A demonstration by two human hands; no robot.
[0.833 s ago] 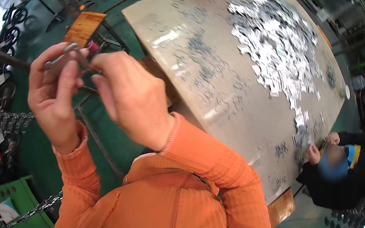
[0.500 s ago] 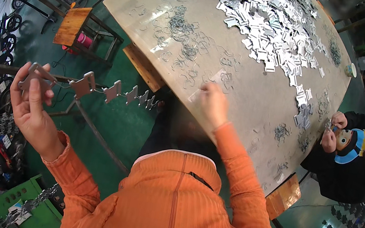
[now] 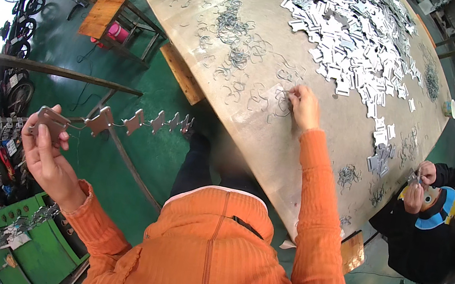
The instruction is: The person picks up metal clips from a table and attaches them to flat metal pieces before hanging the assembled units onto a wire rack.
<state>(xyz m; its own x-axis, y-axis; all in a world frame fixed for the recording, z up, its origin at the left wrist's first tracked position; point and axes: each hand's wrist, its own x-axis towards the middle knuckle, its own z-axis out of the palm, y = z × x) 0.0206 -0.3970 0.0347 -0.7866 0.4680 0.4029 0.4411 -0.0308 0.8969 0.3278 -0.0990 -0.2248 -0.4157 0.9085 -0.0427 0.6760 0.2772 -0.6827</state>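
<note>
My left hand (image 3: pixel 51 165) is closed on a grey metal plate (image 3: pixel 50 121) with notched edges and a slot. From that plate a chain of similar plates (image 3: pixel 99 120), joined by thin wire hooks, hangs away over the green floor. Over the table, my right hand (image 3: pixel 305 111) reaches into a small cluster of bent wire hooks (image 3: pixel 281 104). Its thumb and fingers are pinched together at the cluster's edge. Whether a hook sits between the fingertips is too small to make out.
A large pile of flat metal plates (image 3: pixel 353 43) covers the table's far right. More wire hooks (image 3: pixel 236 42) lie scattered left of it. Across the right edge another person (image 3: pixel 436 216) handles small metal parts. A wooden stool (image 3: pixel 103 14) and a metal rail (image 3: pixel 54 72) stand at left.
My right hand has moved farther onto the table and rightward, to the wire cluster. The left hand still grips the plate, with the chain hanging from it. The whole view has shifted slightly.
</note>
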